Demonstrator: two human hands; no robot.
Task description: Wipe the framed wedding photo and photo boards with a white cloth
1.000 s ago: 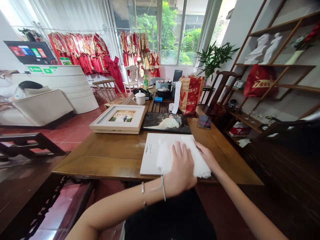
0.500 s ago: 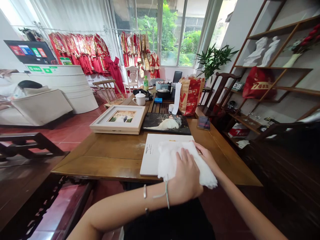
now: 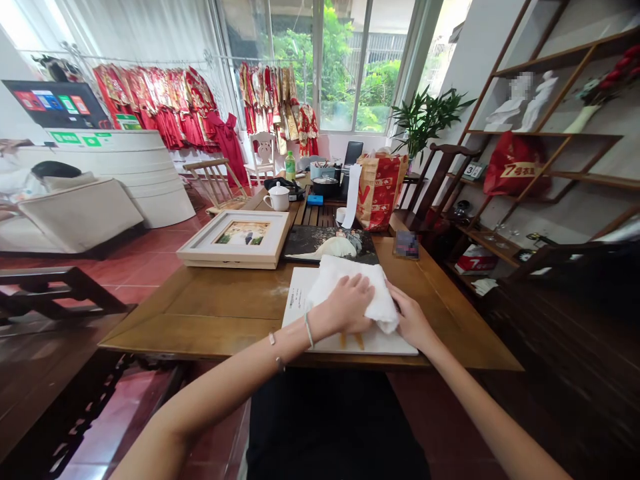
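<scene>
A white board (image 3: 383, 343) with small dark print along its left side lies flat at the table's front edge. Yellowish marks show on its lower part. Across its upper half is a white cloth (image 3: 333, 273), bunched up. My left hand (image 3: 353, 303) presses down on this cloth, its fingers bent into the fabric. At the board's right edge my right hand (image 3: 413, 317) grips the side, partly covered by the cloth; some of its fingers are hidden. Just behind the board lies a dark photo panel (image 3: 325, 247) showing a white gown.
The wooden table (image 3: 200, 313) also holds a thick pale picture frame (image 3: 235, 237) at back left, a lidded white cup (image 3: 278, 197), a red paper bag (image 3: 383, 190) and a small dark blurred item (image 3: 407, 245). A dark chair (image 3: 435, 187) stands at right.
The cloth has moved away from me, up the board, with my left hand on it. The board's lower part and yellowish marks now show. My right hand stays at the right edge.
</scene>
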